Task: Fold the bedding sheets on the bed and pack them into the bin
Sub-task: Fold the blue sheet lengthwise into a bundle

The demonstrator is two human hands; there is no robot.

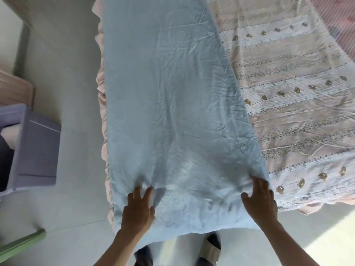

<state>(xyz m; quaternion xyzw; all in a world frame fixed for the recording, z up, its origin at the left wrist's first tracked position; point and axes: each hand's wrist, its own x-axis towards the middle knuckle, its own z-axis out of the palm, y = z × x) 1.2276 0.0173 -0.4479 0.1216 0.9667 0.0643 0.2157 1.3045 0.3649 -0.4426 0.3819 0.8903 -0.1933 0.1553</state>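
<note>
Two flat hands, left hand (137, 212) and right hand (259, 198), pressed blue sheet (172, 112), grasping nothing | step: smoothing fold | next: likely fold far end toward hands

Both forearms were bare to the lower edge of the view, with no sleeve or cuff showing on either. The left hand (137, 212) and the right hand (259, 200) wore no gloves, and no ring, watch or band could be made out on the fingers or wrists. Below the arms, the person wore pale, nearly white trousers (184, 250) and dark footwear (210, 246) crossed by a light band, blurred in outline.
</note>
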